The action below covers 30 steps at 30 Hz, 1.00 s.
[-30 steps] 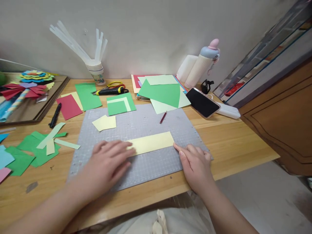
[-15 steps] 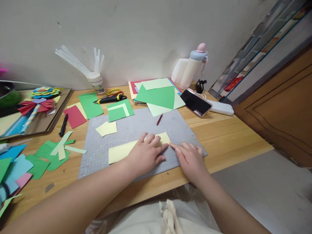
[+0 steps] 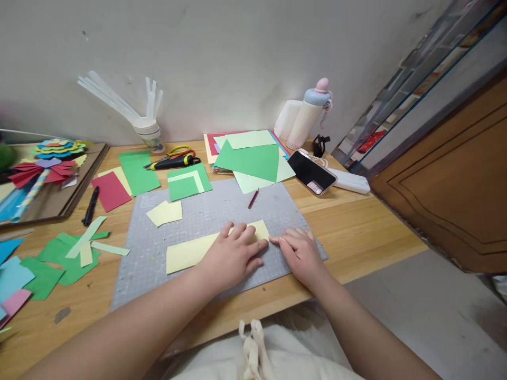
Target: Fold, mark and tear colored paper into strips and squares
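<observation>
On the grey cutting mat [image 3: 233,198] lies a folded strip of pale yellow paper [image 3: 190,252]. My left hand [image 3: 232,256] rests flat over its right half, fingers spread, covering part of it. With its index finger stretched out, my right hand [image 3: 299,253] touches the strip's right end near the lower corner; its other fingers are loosely curled and hold nothing visible. A short dark red pencil [image 3: 253,198] lies on the mat beyond my hands, and a small cut piece of yellow paper [image 3: 165,213] is at the mat's left.
Coloured sheets [image 3: 249,161] are stacked at the back, beside a phone [image 3: 312,171] and a bottle [image 3: 309,119]. A yellow-black cutter [image 3: 174,162] lies near a paper cup [image 3: 148,134] of clear strips. Green scraps [image 3: 71,256] and a black pen [image 3: 91,206] are at left.
The whole view has shifted, so the table and things appear further left and slightly lower. My hands stay in nearly the same place on the yellow strip.
</observation>
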Available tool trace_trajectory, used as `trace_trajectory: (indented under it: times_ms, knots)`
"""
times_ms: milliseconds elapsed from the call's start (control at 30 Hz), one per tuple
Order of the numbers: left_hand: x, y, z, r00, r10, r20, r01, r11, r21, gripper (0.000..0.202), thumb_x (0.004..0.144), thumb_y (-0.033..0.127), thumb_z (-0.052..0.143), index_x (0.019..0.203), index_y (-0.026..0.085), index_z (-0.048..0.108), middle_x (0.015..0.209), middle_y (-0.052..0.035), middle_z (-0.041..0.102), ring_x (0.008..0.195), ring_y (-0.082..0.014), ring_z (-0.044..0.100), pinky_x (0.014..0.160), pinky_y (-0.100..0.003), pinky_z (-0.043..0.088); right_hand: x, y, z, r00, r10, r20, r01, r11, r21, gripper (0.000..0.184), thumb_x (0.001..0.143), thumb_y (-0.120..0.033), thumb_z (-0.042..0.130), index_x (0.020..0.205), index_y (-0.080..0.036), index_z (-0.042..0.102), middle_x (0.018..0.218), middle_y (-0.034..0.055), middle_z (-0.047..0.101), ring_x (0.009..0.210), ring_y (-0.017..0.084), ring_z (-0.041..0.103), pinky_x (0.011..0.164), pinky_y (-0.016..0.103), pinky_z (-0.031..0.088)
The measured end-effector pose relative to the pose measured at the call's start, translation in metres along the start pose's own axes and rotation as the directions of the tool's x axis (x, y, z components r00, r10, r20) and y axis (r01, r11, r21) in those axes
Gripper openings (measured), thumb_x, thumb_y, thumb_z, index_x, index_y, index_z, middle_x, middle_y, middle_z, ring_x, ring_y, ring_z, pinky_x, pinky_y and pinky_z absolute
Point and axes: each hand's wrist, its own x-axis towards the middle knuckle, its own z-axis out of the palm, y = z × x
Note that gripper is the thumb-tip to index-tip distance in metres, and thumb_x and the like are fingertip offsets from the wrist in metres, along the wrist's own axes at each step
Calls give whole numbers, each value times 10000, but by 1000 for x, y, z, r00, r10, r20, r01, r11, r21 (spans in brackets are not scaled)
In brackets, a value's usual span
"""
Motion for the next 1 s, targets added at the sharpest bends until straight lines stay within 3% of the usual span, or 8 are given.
trace_trajectory:
  times_ms: [200,700,1000]
  knots:
    - [-16,-6,-10,999,-46,18,46,999,14,261,953,403,450,1156,313,590,1066,-54,568,1058,-247,486,961,-424,299,0,-1,-1,1000,-10,-23,10,1000,5,358,969,-242,394,920,-255,748,777,22,640,827,190,554,769,343,325]
    - [-121,-37,-26,979,-202,23,197,970,140,282,968,311,428,1194,390,577,1089,-37,581,1093,-244,509,1012,-449,270,-2,8,5,998,-28,-48,30,999,30,379,973,-285,383,908,-256,755,730,14,621,797,188,576,758,337,378]
    - [-156,-55,-33,981,-194,14,191,973,129,304,937,318,479,1204,418,585,1069,-21,612,1071,-245,528,962,-422,302,-4,13,5,999,-39,-16,40,999,34,387,992,-313,365,1009,-269,750,743,17,621,799,193,582,767,357,404]
